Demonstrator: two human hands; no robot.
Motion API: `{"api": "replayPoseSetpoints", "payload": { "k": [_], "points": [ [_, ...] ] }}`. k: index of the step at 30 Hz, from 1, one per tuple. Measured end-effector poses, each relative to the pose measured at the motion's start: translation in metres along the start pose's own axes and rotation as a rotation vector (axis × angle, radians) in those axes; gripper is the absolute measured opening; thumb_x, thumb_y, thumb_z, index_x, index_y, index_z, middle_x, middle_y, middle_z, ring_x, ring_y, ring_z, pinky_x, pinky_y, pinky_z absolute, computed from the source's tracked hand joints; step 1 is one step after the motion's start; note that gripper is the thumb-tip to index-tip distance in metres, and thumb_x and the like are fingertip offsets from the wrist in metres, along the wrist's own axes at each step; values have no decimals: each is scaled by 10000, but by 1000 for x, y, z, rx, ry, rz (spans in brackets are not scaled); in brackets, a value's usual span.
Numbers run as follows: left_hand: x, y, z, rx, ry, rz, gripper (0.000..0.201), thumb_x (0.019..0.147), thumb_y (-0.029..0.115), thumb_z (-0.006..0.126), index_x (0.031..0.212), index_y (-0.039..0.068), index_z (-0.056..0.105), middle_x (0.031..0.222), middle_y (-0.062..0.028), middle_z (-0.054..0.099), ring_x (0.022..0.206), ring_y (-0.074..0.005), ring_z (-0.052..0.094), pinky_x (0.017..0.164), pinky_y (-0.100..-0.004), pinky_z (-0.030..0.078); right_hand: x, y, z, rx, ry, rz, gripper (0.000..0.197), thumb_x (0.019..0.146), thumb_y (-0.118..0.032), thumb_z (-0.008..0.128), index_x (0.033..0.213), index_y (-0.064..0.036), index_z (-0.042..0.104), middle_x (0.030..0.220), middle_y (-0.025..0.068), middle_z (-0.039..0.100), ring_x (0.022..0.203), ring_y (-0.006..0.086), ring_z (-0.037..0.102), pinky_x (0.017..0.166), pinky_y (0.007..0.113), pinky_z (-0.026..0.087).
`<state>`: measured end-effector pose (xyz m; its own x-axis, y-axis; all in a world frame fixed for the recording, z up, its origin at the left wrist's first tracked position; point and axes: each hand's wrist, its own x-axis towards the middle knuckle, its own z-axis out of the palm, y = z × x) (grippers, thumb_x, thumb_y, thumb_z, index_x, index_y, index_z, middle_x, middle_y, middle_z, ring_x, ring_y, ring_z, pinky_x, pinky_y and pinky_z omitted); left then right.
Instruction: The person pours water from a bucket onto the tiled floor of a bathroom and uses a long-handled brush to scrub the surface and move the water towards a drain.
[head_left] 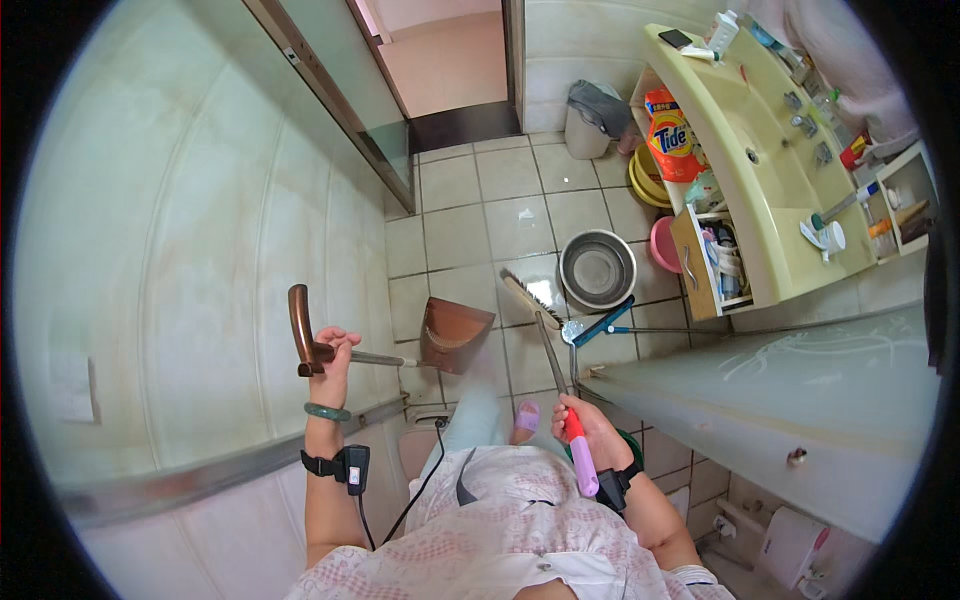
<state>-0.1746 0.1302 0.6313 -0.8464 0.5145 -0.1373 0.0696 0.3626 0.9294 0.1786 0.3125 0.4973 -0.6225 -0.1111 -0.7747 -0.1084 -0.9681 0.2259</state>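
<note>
My left hand (335,362) is closed round the metal pole of a long-handled dustpan (457,335), just below its curved brown grip. The brown pan rests on the tiled floor, or close above it; I cannot tell which. In my right hand (598,438) is the red and pink handle of a broom (545,345). Its bristled head lies tilted on the tiles, between the pan and a round metal basin (598,268), apart from the pan. A teal squeegee (604,322) lies beside the broom head and the basin.
On the right stands a yellowish washbasin (740,130) above an open drawer (722,262). Pink (664,243) and yellow (648,180) basins sit below it. A bin (587,132) stands near the open doorway. A frosted glass panel (790,410) is at right, a pale wall at left.
</note>
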Motion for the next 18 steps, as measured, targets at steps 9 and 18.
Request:
{"api": "replayPoseSetpoints", "payload": {
  "k": [9,18],
  "points": [
    [119,-17,4,4,-137,15,120,886,41,498,1002,72,496,947,-44,615,914,-121,563,838,-284,420,54,-67,90,93,-75,-27,181,917,-168,514,776,-68,462,652,-1,500,584,102,478,522,238,434],
    [204,-16,9,7,-171,16,130,887,-15,469,1002,46,479,938,-61,607,915,-131,576,856,-285,431,128,-134,176,-87,167,-209,84,909,-114,486,889,-68,419,718,40,491,545,110,461,462,249,442]
  ]
}}
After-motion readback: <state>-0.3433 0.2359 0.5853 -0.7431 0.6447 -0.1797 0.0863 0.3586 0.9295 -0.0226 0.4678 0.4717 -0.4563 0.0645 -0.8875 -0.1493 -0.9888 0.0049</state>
